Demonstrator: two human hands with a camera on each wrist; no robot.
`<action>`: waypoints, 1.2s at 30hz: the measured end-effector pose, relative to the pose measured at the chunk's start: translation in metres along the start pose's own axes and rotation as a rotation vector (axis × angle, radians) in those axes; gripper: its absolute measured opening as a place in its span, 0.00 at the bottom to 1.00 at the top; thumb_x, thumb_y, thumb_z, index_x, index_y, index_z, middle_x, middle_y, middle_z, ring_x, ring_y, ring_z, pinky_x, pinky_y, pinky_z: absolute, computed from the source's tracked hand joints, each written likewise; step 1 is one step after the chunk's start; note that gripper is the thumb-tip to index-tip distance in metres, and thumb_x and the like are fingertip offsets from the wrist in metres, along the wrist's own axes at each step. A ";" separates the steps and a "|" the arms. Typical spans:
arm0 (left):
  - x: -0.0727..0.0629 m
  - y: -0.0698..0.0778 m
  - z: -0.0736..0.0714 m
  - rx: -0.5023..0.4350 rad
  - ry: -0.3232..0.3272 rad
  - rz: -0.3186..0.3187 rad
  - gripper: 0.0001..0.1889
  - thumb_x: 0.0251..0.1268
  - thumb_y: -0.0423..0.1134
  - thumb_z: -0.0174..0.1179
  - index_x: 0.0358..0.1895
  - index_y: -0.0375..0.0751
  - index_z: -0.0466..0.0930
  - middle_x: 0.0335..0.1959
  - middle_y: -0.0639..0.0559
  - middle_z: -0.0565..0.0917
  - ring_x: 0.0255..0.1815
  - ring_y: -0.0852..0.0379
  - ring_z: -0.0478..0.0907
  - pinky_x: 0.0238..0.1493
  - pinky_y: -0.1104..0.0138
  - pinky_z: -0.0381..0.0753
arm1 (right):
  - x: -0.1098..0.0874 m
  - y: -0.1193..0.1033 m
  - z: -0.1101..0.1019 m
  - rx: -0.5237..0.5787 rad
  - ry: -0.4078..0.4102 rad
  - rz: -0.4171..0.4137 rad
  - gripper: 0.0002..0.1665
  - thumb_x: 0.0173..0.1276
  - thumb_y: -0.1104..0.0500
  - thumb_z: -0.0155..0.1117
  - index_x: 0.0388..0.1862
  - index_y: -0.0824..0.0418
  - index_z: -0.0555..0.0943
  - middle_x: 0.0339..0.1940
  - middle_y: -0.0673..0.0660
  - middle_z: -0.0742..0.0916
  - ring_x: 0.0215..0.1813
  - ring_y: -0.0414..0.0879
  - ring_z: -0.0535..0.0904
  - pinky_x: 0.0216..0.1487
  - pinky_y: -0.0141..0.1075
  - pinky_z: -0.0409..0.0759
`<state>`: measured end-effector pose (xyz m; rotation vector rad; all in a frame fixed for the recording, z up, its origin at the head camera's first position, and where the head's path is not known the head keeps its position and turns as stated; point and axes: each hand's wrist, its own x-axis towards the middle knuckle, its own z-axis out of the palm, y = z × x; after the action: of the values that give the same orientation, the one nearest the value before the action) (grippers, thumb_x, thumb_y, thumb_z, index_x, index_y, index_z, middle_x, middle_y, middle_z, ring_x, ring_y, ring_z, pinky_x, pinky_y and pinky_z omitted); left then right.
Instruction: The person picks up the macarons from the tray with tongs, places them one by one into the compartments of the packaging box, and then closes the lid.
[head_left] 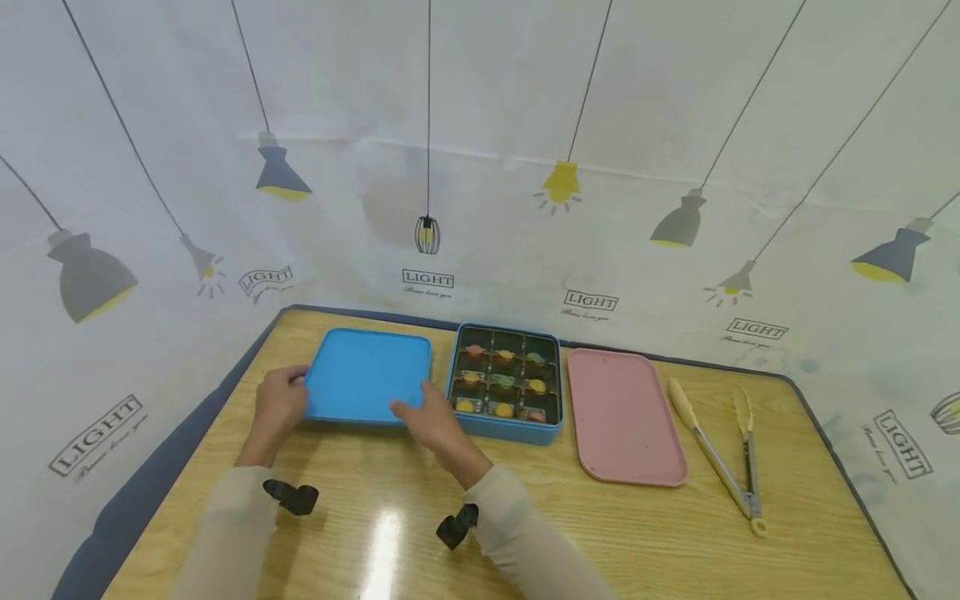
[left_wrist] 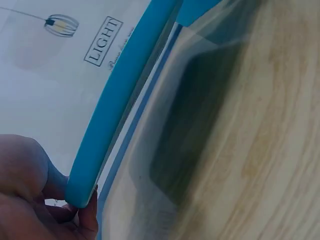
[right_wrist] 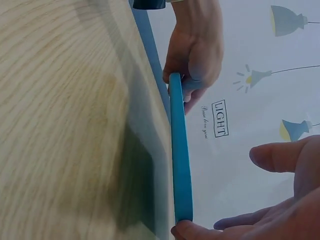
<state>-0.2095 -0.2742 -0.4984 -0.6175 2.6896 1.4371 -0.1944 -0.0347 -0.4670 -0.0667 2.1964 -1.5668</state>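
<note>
A flat blue lid [head_left: 367, 375] is held level just above the table, its shadow or reflection showing on the wood below. My left hand [head_left: 281, 398] grips the lid's left edge; in the left wrist view the thumb and fingers of this hand [left_wrist: 30, 192] pinch one corner of the rim. At the lid's near right corner is my right hand [head_left: 433, 421]. In the right wrist view this hand [right_wrist: 295, 200] has one digit spread away from the lid, while a fingertip touches the end of the rim. Beside it stands a blue box [head_left: 510, 429] with wrapped pieces in a dark divided insert.
A pink tray [head_left: 626, 417] lies right of the box. Farther right, metal tongs [head_left: 723, 467] with cream tips lie spread apart. The wooden table [head_left: 637, 533] meets a white curtain [head_left: 495, 108] printed with lamps at its back and sides.
</note>
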 end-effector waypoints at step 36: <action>-0.004 0.072 0.005 -0.201 -0.269 0.217 0.24 0.81 0.37 0.41 0.73 0.26 0.61 0.68 0.31 0.69 0.67 0.39 0.68 0.65 0.50 0.69 | 0.004 -0.018 -0.113 0.152 0.050 -0.059 0.26 0.79 0.55 0.51 0.70 0.67 0.70 0.63 0.63 0.77 0.61 0.57 0.74 0.69 0.53 0.67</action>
<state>-0.2323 -0.2328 -0.4430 -0.1240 2.4823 1.7153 -0.2445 0.0584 -0.4219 -0.0463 2.1222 -1.7811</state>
